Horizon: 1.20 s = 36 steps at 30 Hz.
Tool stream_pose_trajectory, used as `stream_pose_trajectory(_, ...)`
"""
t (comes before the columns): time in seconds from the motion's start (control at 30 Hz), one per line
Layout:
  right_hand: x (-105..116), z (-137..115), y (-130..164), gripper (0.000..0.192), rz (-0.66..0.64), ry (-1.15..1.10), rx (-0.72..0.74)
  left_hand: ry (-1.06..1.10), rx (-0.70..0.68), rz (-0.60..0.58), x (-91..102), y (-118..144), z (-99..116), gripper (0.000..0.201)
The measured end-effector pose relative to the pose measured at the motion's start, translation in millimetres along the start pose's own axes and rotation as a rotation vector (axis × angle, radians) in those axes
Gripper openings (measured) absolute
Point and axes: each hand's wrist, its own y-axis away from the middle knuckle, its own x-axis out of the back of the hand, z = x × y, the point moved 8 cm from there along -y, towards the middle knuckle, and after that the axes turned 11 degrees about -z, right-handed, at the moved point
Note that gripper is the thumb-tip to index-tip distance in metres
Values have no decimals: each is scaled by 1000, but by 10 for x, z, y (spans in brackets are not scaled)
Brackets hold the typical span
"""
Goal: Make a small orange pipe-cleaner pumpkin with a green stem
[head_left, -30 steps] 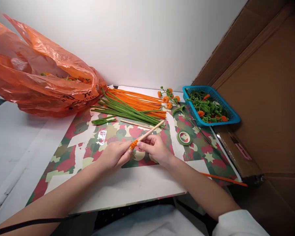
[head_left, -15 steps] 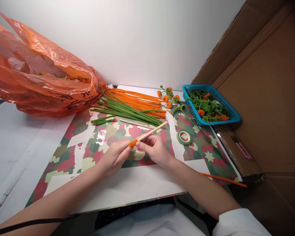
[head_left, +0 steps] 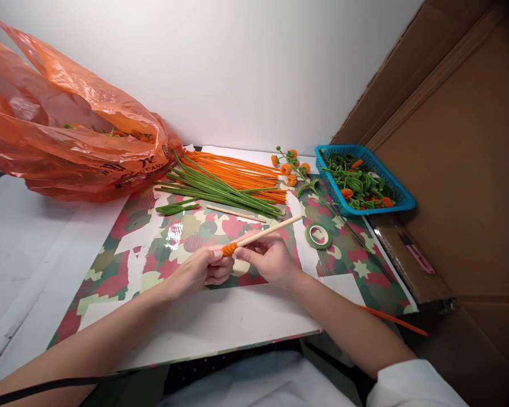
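The right hand [head_left: 269, 257] is pinching the stick [head_left: 271, 230]. The left hand [head_left: 199, 270] is squeezing the fuzzy orange coil [head_left: 229, 247] on it. Loose fingers could let the coil unwind.

From my remote seat the feed looks bright and evenly lit, the light falling from above and in front onto the white wall [head_left: 237, 68]. A glare patch shines on the glossy camouflage mat [head_left: 176, 232], left of the hands [head_left: 237, 260]. The orange bag [head_left: 68, 141] glints in streaks and glows where light passes through. Shadows under the hands are soft and short. Right of the mat, the cardboard wall [head_left: 462, 169] darkens toward the corner. Straight lines bow near the frame edges; focus stays sharp mid-frame.
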Motion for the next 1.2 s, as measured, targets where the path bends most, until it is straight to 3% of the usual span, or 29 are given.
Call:
stream_pose_trajectory(0.23,-1,-111,11,23,-69,41,102,387,101,-195,-229,-1,19,44)
stream_pose_trajectory(0.47,-75,-209,-25,26,-355,157,59,426,246,-376,-273,64,-12,40)
stream_pose_trajectory(0.6,3,-234,-43,14,-356,374,-13,309,280,-395,-225,99,6,34)
stream_pose_trajectory(0.8,170,-318,-53,7,-264,574,-53,-30,327,-292,-117,118,43,30)
stream_pose_trajectory(1.2,168,-594,-10,10,-195,824,255,-668,342,-124,4,112,248,36)
